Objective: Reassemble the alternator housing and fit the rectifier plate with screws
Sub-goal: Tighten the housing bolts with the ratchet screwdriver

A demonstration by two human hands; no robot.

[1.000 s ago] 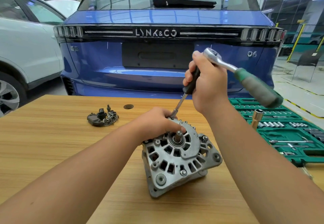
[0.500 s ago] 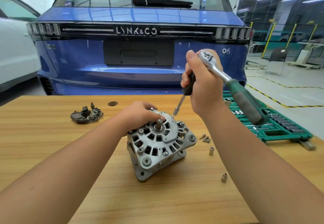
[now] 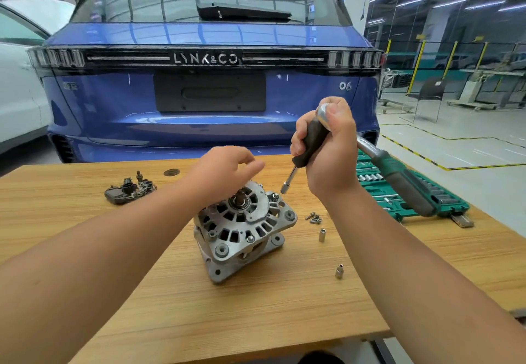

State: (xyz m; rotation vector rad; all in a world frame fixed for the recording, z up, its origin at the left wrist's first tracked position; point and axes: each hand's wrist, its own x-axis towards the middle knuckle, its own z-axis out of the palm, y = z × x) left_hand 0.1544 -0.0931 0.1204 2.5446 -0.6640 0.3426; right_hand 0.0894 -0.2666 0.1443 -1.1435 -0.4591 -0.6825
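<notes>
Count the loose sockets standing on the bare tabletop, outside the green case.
2. One socket stands right of the alternator, just below the small screw pile; the other socket stands nearer the camera. The right forearm may hide more.

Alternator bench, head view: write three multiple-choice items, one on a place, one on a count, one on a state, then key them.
1. Where does the rectifier plate lie?
A. on the table left of the alternator
B. in the socket case
C. on top of the alternator

2. How many loose sockets stand on the table right of the alternator?
A. none
B. two
C. five

3. What does the right hand hold?
A. nothing
B. a single screw
C. a nut driver and a ratchet together

Key: 1 A, it lies apart from the housing; 2 B, one socket nearer the loose screws, another nearer the camera; 3 C, both handles leave the same fist.
</notes>
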